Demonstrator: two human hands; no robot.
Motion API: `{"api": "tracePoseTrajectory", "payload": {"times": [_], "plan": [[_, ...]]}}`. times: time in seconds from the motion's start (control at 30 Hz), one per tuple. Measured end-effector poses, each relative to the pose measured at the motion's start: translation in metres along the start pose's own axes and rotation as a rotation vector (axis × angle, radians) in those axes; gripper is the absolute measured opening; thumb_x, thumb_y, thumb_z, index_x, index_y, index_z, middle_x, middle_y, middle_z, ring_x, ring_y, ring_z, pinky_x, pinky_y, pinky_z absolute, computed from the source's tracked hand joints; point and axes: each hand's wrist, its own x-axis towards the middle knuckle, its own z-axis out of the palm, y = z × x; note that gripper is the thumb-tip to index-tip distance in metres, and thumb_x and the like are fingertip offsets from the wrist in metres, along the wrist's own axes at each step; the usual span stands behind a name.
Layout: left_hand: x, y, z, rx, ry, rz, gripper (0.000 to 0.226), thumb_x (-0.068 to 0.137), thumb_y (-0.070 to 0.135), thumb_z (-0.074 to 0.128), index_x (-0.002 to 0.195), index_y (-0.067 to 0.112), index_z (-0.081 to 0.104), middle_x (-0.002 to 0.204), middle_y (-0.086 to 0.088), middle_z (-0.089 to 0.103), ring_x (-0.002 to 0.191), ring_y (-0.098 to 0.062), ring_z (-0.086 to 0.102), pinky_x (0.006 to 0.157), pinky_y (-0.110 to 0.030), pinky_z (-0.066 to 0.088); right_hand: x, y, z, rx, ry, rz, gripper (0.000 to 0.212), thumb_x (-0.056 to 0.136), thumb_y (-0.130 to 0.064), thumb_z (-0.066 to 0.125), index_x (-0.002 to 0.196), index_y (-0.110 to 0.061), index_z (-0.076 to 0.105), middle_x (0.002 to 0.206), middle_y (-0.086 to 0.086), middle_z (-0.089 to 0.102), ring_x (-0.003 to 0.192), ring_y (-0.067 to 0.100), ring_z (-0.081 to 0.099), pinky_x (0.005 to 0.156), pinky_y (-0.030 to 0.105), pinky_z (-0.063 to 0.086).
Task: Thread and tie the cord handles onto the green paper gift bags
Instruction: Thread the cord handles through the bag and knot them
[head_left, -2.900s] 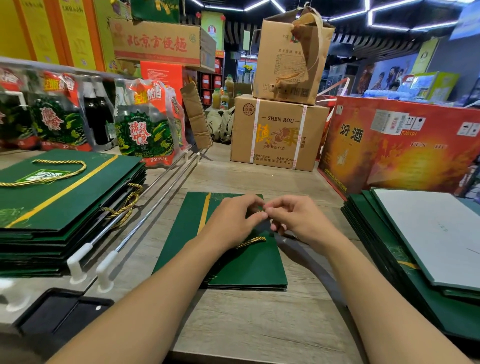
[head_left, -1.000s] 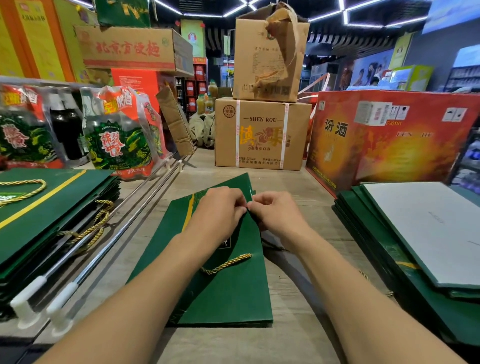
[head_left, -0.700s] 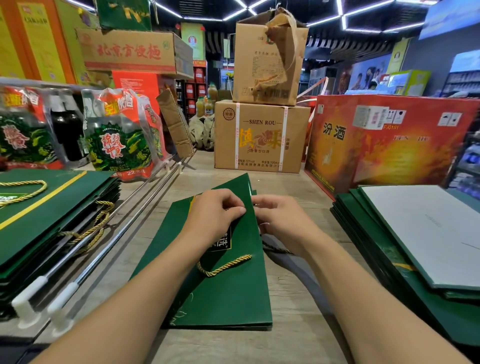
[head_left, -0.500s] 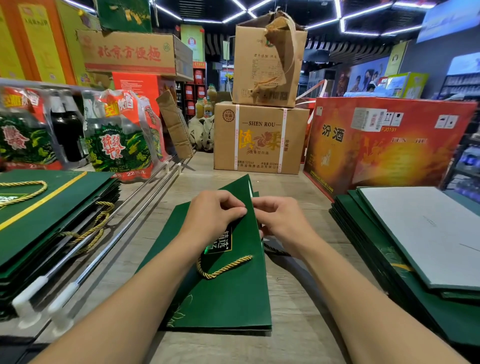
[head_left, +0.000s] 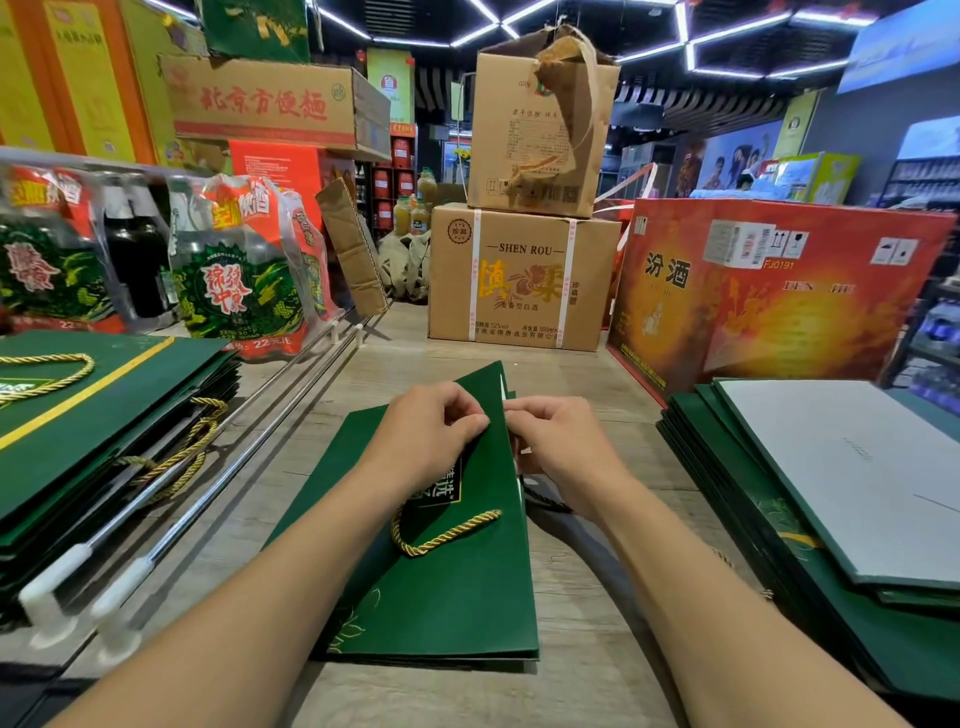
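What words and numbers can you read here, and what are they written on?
"SHEN ROU" and "52%vol": lower brown carton.
"汾酒" and "FJ0191": red box.
"北京方便面": top-left carton.
"22元": bottled drink pack.
Print on the green gift bag: mostly hidden by the left hand, unreadable.

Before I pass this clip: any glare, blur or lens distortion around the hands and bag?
Head view: left hand, right hand and green bag sharp, evenly lit; wide-angle stretch flares the forearms at the edges; ceiling light strips bright, no glare on the bag; soft shadow on the table.
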Motion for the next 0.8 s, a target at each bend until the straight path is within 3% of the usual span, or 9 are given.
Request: {"api": "tracePoseTrajectory", "payload": {"times": [0.23,0.3,0.4,0.5,0.57,0.63,0.7,0.73,0.8], "plan": [[-0.002,0.001,0.001,-0.012,0.010,-0.028,0.009,0.102,0.021,0.057,0.094,0.020,0.062,0.083,0.003,0.070,0.077,-0.011,0.068,0.079,-0.035,0.059,-0.001,-0.001,0.001,0.011,-0.067,0.050,0.033,0.104,-0.024,0.057,0.101,0.005,0.072,0.076,0.011,0.067,0.058,0.017,0.063,0.048,0.026,0.051],[-0.002,0.001,0.001,0.007,0.007,-0.016,0.008,0.101,0.023,0.058,0.094,0.023,0.061,0.082,0.004,0.069,0.077,-0.012,0.068,0.078,-0.036,0.058,-0.001,0.001,0.001,-0.120,-0.052,0.008,0.028,0.103,-0.027,0.060,0.098,-0.003,0.074,0.075,0.008,0.071,0.059,0.016,0.068,0.054,0.030,0.055],[0.000,0.000,0.002,0.042,0.001,0.002,0.008,0.098,0.029,0.063,0.091,0.026,0.061,0.080,0.006,0.069,0.078,-0.015,0.066,0.074,-0.036,0.055,0.006,0.008,0.004,-0.316,0.005,-0.015,0.024,0.102,-0.022,0.060,0.091,-0.006,0.073,0.084,0.018,0.074,0.068,0.023,0.067,0.063,0.040,0.055],[0.002,-0.001,-0.003,0.066,-0.064,-0.120,0.016,0.096,0.037,0.065,0.091,0.022,0.061,0.080,0.005,0.070,0.068,-0.013,0.060,0.060,-0.029,0.046,0.015,0.011,0.004,-0.468,0.135,-0.019,0.028,0.104,-0.019,0.051,0.086,-0.007,0.070,0.083,0.014,0.072,0.077,0.027,0.065,0.071,0.039,0.053],[0.001,0.000,-0.011,-0.220,-0.200,-0.321,0.024,0.096,0.035,0.067,0.089,0.013,0.060,0.072,0.002,0.062,0.053,-0.010,0.048,0.048,-0.025,0.040,0.018,0.011,-0.001,-0.540,0.214,-0.020,0.030,0.105,-0.018,0.046,0.086,-0.011,0.067,0.085,0.007,0.069,0.083,0.026,0.063,0.073,0.037,0.049],[-0.001,0.005,-0.019,-0.721,-0.352,-0.518,0.019,0.097,0.026,0.065,0.088,0.011,0.058,0.063,0.002,0.049,0.047,-0.007,0.039,0.042,-0.021,0.040,0.019,0.012,-0.008,-0.584,0.237,-0.019,0.032,0.107,-0.020,0.043,0.087,-0.009,0.065,0.087,0.007,0.068,0.083,0.026,0.061,0.071,0.035,0.046],[-0.001,0.010,-0.027,-1.166,-0.337,-0.609,0.014,0.098,0.018,0.062,0.089,0.008,0.057,0.062,0.003,0.044,0.046,-0.006,0.038,0.043,-0.019,0.045,0.020,0.014,-0.011,-0.599,0.228,-0.008,0.035,0.108,-0.022,0.043,0.082,-0.007,0.063,0.082,0.009,0.067,0.077,0.026,0.059,0.067,0.034,0.042],[0.000,0.011,-0.029,-1.248,-0.295,-0.615,0.014,0.099,0.016,0.060,0.088,0.008,0.056,0.063,0.002,0.042,0.045,-0.006,0.036,0.041,-0.019,0.043,0.020,0.015,-0.012,-0.604,0.224,-0.007,0.037,0.108,-0.022,0.044,0.078,-0.007,0.060,0.077,0.009,0.064,0.072,0.026,0.056,0.064,0.034,0.039],[0.000,0.010,-0.027,-0.910,-0.178,-0.515,0.015,0.101,0.016,0.057,0.088,0.009,0.054,0.065,0.001,0.039,0.045,-0.007,0.032,0.039,-0.020,0.034,0.020,0.016,-0.012,-0.602,0.226,-0.003,0.039,0.107,-0.023,0.045,0.071,-0.009,0.055,0.070,0.009,0.057,0.066,0.026,0.050,0.060,0.034,0.036]]}}
